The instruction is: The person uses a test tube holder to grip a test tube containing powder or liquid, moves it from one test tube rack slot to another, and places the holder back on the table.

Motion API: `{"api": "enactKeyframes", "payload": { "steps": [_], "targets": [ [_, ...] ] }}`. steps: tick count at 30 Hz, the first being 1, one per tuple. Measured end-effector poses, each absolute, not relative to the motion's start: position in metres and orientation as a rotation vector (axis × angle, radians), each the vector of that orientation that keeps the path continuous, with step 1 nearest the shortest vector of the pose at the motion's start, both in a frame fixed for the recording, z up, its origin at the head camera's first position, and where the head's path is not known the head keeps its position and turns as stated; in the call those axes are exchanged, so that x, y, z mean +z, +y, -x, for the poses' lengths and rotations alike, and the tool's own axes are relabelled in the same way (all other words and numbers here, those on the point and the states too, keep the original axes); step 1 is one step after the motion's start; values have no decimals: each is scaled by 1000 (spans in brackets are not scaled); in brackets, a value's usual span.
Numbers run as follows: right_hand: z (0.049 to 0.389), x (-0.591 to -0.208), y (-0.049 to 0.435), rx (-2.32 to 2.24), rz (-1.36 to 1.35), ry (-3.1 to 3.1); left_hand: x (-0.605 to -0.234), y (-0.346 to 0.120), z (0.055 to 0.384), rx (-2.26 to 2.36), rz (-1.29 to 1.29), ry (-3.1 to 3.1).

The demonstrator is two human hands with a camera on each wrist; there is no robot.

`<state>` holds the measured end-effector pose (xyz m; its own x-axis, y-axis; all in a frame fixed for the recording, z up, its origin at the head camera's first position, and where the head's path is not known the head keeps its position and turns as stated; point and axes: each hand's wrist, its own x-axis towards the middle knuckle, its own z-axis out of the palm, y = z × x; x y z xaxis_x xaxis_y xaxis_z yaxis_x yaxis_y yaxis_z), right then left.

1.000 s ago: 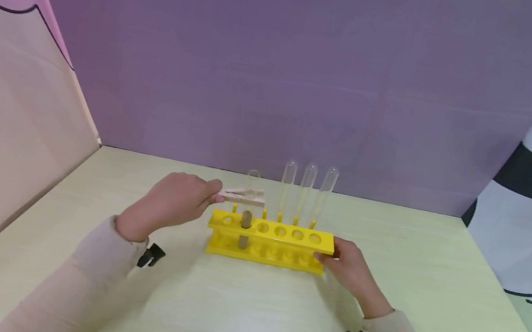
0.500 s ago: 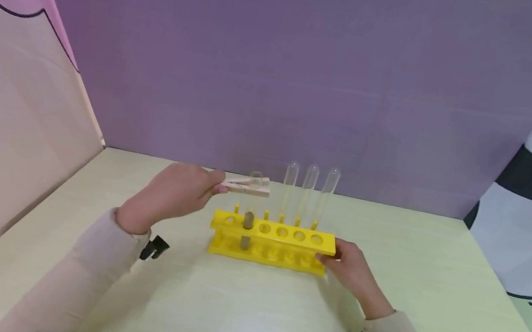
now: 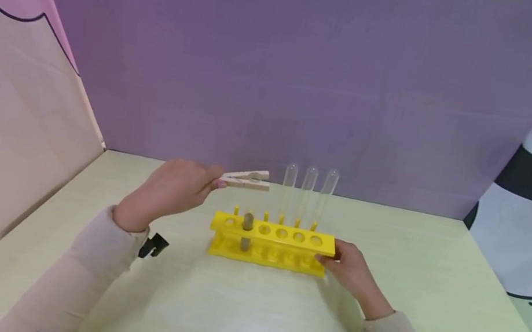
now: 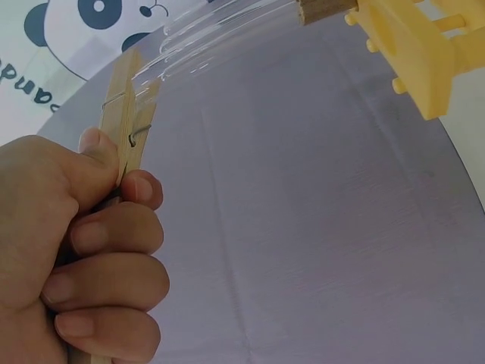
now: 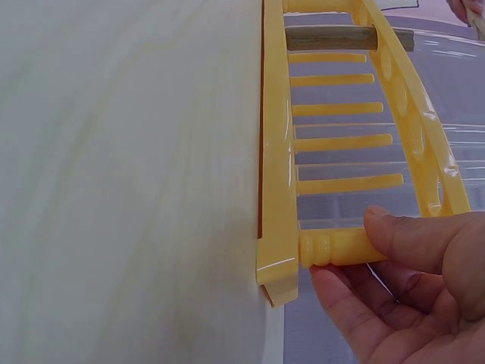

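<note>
My left hand grips a wooden test tube clamp by its handle, the fingers curled round it. In the left wrist view the clamp's tips stand at the mouth of a clear test tube. That test tube, brown in its lower part, stands upright in the second hole from the left of a yellow test tube rack. My right hand holds the rack's right end. In the right wrist view its thumb and fingers pinch the rack's end post.
Three clear test tubes stand upside down on pegs along the rack's back. The rack rests on a pale table. A purple panel rises behind the table, with printed panels at left and right.
My left hand has raised the clamp along the test tube, from below the rim up to its mouth. The right hand keeps its hold on the rack, which stays in place.
</note>
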<state>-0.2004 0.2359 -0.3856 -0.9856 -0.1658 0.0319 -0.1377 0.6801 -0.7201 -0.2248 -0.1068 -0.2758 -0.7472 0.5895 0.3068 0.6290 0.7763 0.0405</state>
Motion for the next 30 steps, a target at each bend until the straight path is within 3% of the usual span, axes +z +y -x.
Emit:
{"api": "enactKeyframes", "payload": {
  "steps": [30],
  "targets": [
    [200, -386, 235, -1209, 269, 2847, -271, -110, 222, -255, 915, -2607]
  ]
}}
